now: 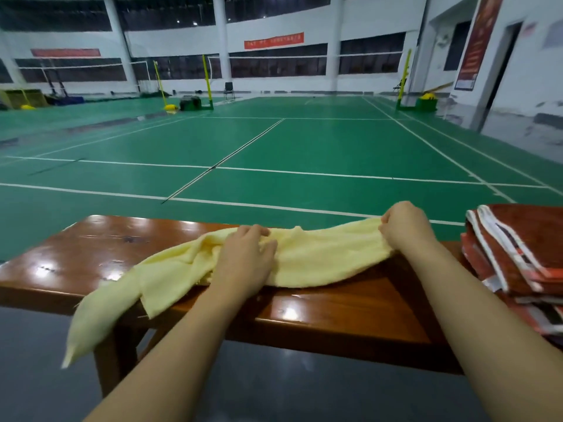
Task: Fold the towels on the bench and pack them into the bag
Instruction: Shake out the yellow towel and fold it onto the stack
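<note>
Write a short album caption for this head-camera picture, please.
Both hands, left and right, grip a yellow towel on a wooden bench beside a red bag.

The red bag (518, 257) runs off the right edge — its opening hidden, perhaps folded flat.
</note>
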### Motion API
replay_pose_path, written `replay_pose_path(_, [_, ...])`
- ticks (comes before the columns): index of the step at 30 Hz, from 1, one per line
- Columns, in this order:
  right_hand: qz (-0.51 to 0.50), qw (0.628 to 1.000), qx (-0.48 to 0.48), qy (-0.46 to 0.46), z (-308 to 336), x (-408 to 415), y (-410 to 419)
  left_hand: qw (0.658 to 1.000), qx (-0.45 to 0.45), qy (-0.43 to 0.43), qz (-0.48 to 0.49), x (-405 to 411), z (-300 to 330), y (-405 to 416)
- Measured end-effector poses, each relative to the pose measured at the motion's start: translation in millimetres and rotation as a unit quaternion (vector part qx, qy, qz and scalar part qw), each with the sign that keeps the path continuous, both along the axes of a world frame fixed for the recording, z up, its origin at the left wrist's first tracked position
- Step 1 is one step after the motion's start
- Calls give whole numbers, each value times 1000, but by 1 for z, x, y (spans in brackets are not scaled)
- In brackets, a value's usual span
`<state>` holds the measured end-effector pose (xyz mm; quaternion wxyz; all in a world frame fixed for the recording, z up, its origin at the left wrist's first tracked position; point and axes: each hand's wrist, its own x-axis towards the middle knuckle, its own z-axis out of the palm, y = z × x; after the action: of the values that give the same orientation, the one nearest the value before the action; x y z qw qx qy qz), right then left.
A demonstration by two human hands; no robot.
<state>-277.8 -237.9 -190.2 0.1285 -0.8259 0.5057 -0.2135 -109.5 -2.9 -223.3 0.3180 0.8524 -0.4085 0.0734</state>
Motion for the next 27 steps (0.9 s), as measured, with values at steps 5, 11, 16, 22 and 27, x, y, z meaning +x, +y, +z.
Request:
replay_pose_path(5, [12,998,51,-46,10,-22,-11,995,88,-33,47,5,-15,-1])
replay_pose_path(11, [30,983,139,-119,7,-31,-9,973,-9,149,177,17,-3,-1])
replay_pose_path(16, [36,945,214,-243,-12,-26,-8,989,0,37,144,11,1,3])
replay_pose_path(22, [17,905,216,-366,-22,-34,-13,984,129,15,-121,-45,40,3])
replay_pose_path(27, [18,905,207,-372,-26,-40,-23,946,55,219,-234,-68,67,3])
